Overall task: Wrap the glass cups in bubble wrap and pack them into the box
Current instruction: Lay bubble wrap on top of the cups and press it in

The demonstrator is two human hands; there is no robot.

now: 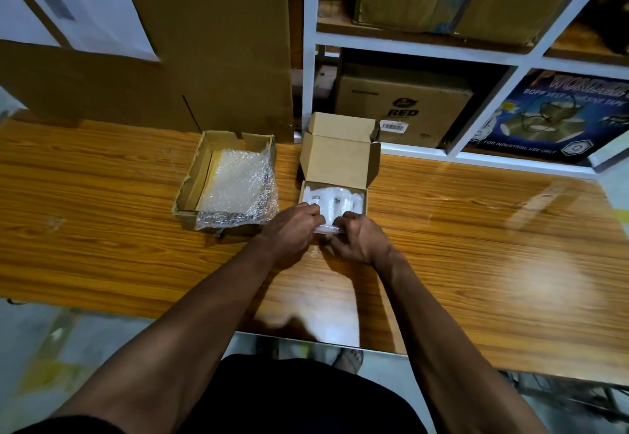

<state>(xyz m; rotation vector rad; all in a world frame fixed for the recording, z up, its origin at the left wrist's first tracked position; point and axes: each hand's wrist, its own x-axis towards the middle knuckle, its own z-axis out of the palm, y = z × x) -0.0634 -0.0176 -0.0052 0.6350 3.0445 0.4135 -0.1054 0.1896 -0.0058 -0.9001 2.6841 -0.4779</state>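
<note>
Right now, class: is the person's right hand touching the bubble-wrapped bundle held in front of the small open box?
Touching. The head view shows the right hand with its fingers curled over the bundle, no gap between them.

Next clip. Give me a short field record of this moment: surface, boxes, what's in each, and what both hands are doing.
surface: wooden table
small box: lid open, upright at the back, holds wrapped cups
tray box: left of the small box, open top, holds bubble wrap sheets
left hand: grips a wrapped bundle at the small box's near edge
right hand: grips the same bundle from the other side
background: shelves with cartons
</note>
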